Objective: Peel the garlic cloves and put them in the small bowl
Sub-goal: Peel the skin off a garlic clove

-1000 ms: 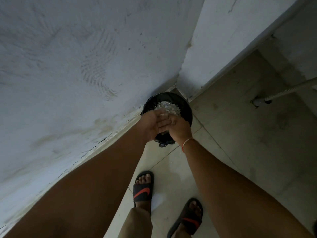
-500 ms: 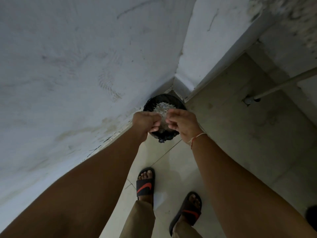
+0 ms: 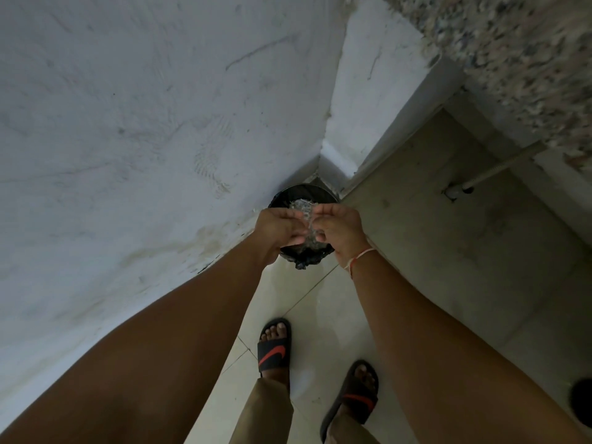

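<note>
Big white plaster wall (image 3: 121, 129) on the left, rough and stained low down. Left hand (image 3: 278, 226) held out over the round black bin with a black bag liner (image 3: 301, 191), fingers (image 3: 296, 215) curled loosely toward the other hand. Hard to tell if anything is pinched in them. Pale papery garlic peels (image 3: 301, 205) heaped in the bin, just under and between the 2 hands. Bin tucked in the corner on the pale tiled floor (image 3: 317, 302), touching the wall. No garlic cloves or small bowl in sight. Right hand (image 3: 338, 226) close beside the left, fingertips nearly meeting, fingers (image 3: 322, 216) bent over the peels; hold not clear either. Thin orange and white thread band (image 3: 358, 256) on the right wrist. Lower down, 2 feet in black slide sandals with red marks (image 3: 275, 347), tan trouser legs (image 3: 266, 411) above them. Far right, speckled stone surface (image 3: 519, 59) at the top, blurry, and a thin grey pipe (image 3: 499, 169) under it.
</note>
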